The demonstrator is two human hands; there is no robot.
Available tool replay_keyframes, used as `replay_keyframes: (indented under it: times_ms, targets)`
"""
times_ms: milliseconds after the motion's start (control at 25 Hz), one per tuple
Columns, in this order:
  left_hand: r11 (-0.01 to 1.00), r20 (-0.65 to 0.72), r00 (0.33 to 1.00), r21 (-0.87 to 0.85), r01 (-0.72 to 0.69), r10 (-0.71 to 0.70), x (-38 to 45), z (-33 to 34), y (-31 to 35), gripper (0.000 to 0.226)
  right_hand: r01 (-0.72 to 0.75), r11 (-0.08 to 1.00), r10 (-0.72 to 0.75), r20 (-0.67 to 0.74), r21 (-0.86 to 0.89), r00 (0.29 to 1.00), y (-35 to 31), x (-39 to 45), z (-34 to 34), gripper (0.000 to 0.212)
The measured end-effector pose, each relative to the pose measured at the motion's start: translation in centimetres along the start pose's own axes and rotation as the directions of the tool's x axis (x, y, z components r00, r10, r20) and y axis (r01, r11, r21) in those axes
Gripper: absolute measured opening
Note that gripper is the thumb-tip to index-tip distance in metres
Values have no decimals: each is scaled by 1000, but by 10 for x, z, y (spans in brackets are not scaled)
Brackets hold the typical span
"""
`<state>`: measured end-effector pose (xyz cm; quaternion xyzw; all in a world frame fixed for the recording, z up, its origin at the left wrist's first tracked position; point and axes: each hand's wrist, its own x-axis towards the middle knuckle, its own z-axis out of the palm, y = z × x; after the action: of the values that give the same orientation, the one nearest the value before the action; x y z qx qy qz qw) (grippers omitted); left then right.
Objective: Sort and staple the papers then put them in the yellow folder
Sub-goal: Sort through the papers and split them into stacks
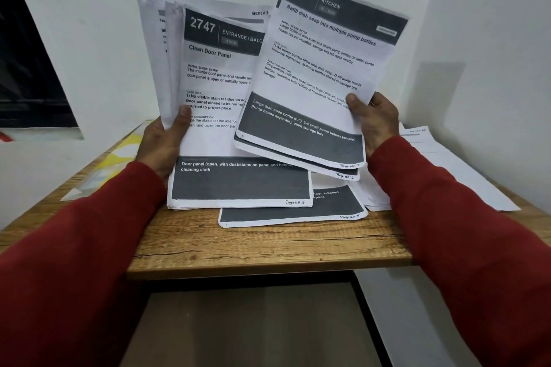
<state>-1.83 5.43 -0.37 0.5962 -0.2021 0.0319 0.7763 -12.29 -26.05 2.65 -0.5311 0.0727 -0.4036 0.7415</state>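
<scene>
- Hands: we held two lots of paper upright over the table (268, 247). Our left hand (162, 143) gripped the thicker stack (226, 116), thumb pressed on its front sheet, fingers behind out of view. Our right hand (374, 122) pinched a thin set (316, 77), thumb on the front, fingers curled behind.
- Page marks: the thin set showed pages 3 and 2 at its lower corners; the stack's front sheet read page 5. A loose sheet (293, 208) lay flat on the table below the stack.
- Folder: the yellow folder (119, 155) lay at the table's left edge, partly hidden by our left arm. No stapler was in view.
- Risk: the thin set was pinched near one edge only and its sheets had fanned, so one could have slipped out and dropped.
- Risk: the stack's back sheets splayed loose; a slack grip might have spilled them.
- Risk: more sheets (441, 158) lay at the right, and mixing piles would have spoiled the order.
</scene>
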Motion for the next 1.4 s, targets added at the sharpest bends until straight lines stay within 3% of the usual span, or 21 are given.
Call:
replay_keyframes:
  times_ms: [520,760,960,1080,1120,1240,1400]
  targets:
    - [1000,-9,1000,21,-5,5,-2,-1,4,29,16,1000,-15,-15,14,1000,1,4,-2,16]
    - [996,-34,999,80,-26,29,-1,-1,2,29,104,995,-104,-238,-14,966,-1,14,-11,11]
    - [994,-29,998,99,-50,53,-1,-2,1,29,23,999,-34,-278,-44,960,4,15,-13,9]
    - [989,-35,998,135,-56,61,-2,0,1,29,-86,987,51,-246,-135,968,-2,11,-13,21]
    - [989,-34,997,132,-61,66,-2,0,1,28,-150,946,90,-210,-289,974,-4,11,-14,26]
    - [990,-67,995,131,-61,70,0,-4,-1,24,-225,667,225,-96,-710,970,-7,9,-16,40]
    - [979,-194,980,206,-13,54,5,-16,1,41,-103,457,256,20,-884,967,4,5,-12,42]
